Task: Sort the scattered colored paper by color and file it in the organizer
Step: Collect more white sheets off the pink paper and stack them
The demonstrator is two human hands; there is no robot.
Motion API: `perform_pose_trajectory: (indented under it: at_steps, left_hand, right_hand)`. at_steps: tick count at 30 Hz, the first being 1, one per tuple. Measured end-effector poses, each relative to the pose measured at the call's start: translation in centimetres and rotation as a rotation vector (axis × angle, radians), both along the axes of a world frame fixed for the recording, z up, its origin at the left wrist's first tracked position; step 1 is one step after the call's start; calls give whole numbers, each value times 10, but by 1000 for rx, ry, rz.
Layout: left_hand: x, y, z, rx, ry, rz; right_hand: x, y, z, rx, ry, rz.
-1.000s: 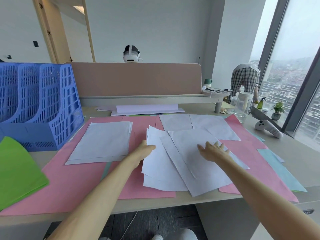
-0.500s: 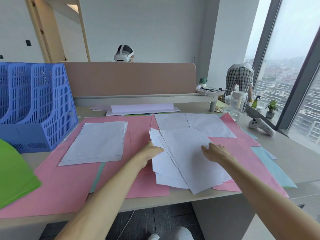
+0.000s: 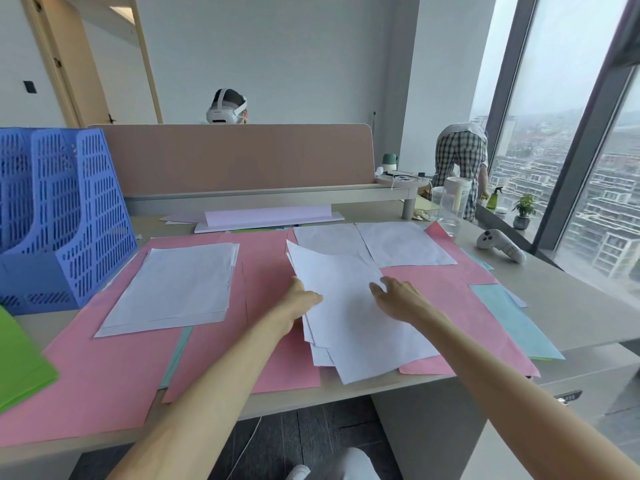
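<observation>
A loose bundle of white sheets (image 3: 349, 317) lies on pink paper (image 3: 263, 271) in the middle of the desk, its far edge curling up. My left hand (image 3: 300, 301) grips the bundle's left edge, thumb on top. My right hand (image 3: 398, 297) rests on the sheets with fingers spread. A squared stack of white paper (image 3: 173, 289) lies to the left. Two more white sheets (image 3: 377, 242) lie farther back. Light blue sheets (image 3: 509, 317) show at the right, a green sheet (image 3: 20, 362) at the far left. The blue mesh organizer (image 3: 62, 216) stands at the back left.
A white board with pale paper (image 3: 266, 218) lies against the desk divider (image 3: 235, 157). A clear water bottle (image 3: 452, 206) and a white controller (image 3: 498, 244) sit at the back right. Two other people are beyond the desk. The desk's front edge (image 3: 346, 389) is near the bundle.
Both hands have pushed the fanned white sheets together into a narrower bundle, and its far edge has lifted. The camera view has shifted a little to the right.
</observation>
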State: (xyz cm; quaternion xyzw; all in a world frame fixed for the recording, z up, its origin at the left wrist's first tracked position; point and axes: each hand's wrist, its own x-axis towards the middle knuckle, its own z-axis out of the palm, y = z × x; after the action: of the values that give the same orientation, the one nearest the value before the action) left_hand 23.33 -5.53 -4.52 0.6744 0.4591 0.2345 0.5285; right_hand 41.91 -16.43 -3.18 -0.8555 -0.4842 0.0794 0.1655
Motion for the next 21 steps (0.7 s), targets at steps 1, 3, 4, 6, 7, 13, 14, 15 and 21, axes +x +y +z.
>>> perform_pose_trajectory:
  at_steps: [1,3,4,6,7,13,14,15,21]
  left_hand:
    - [-1,0,0,14,-13,3]
    - [-7,-1,4,52,-65,4]
    - [-11,-2,7,72,-100,9]
    - [-20,1,11,108,-155,26]
    - [-26,3,14,117,-182,33]
    - [-60,32,16,72,-237,139]
    - [-64,37,16,74,-228,145]
    - [-67,43,16,77,-220,146]
    - [-102,84,26,139,-169,246]
  right_hand:
    - [0,1,2,32,17,4]
    - [2,4,5,86,48,-9]
    - [3,6,6,109,62,-25]
    - [4,10,6,156,119,-56]
    - [4,13,6,188,185,-67]
    - [-23,42,-5,448,749,-37]
    - [-29,50,-6,456,774,-22]
    - [-36,59,-6,456,807,-12]
    - [-78,127,0,417,779,37]
